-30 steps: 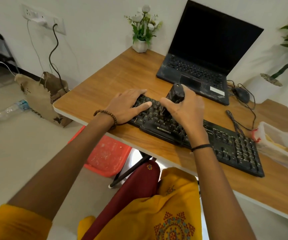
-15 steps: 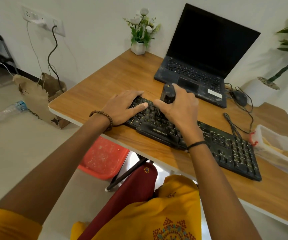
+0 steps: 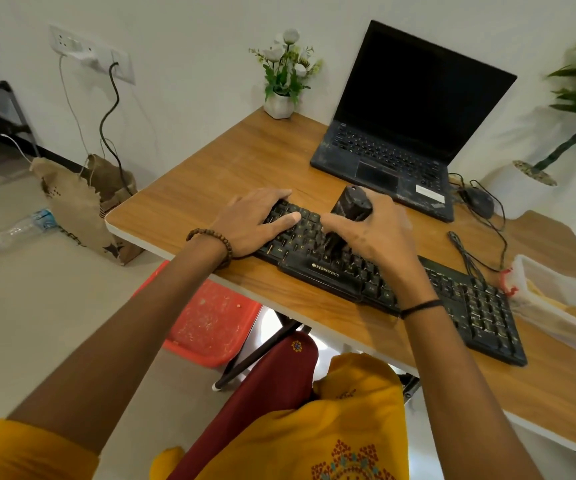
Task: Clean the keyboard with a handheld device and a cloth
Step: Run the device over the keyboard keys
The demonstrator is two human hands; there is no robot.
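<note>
A black keyboard (image 3: 459, 299) lies slantwise on the wooden desk (image 3: 210, 174). My right hand (image 3: 376, 233) grips a black handheld device (image 3: 350, 207), held upright with its lower tip down on the keys left of the keyboard's middle. My left hand (image 3: 252, 223) lies flat on the keyboard's left end, fingers spread, holding it down. A clear plastic box (image 3: 563, 306) with something yellowish inside, maybe a cloth, stands at the keyboard's right end.
An open black laptop (image 3: 401, 140) stands behind the keyboard, a black mouse (image 3: 477, 202) with cables to its right. A white flower pot (image 3: 279, 105) sits at the desk's back edge. A red stool (image 3: 210, 323), paper bag (image 3: 85, 199) and bottle (image 3: 13, 233) are on the floor at left.
The device in my right hand has shifted slightly over the left keys. My left hand stays on the keyboard's end. The view has tilted a little.
</note>
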